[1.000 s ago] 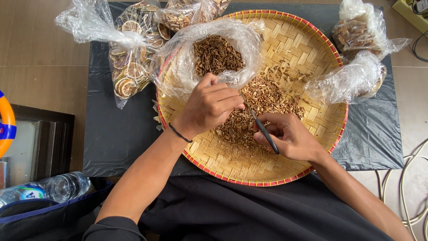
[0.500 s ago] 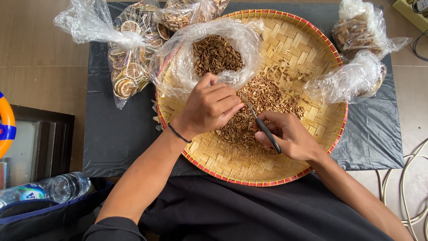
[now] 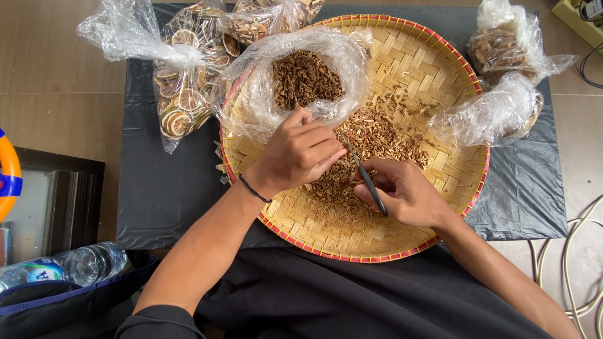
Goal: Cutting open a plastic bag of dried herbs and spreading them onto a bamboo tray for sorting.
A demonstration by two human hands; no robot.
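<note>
Your right hand (image 3: 405,191) holds thin black tweezers (image 3: 370,187). They are tilted, with the tip pointing up toward your left hand (image 3: 300,152). Your left hand is curled, and its fingers pinch something too small to see. Under both hands lies a heap of small brown dried bits (image 3: 370,141). The heap sits in the middle of a big round woven tray (image 3: 433,75) with a red rim.

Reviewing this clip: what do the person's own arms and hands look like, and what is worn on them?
Both forearms are bare, with no gloves on either hand. The left hand has a thin dark band around its wrist. The right hand shows no ring, watch or band. A dark sleeve edge appears only near the left upper arm at the bottom of the view; the lap below is covered in black cloth.
</note>
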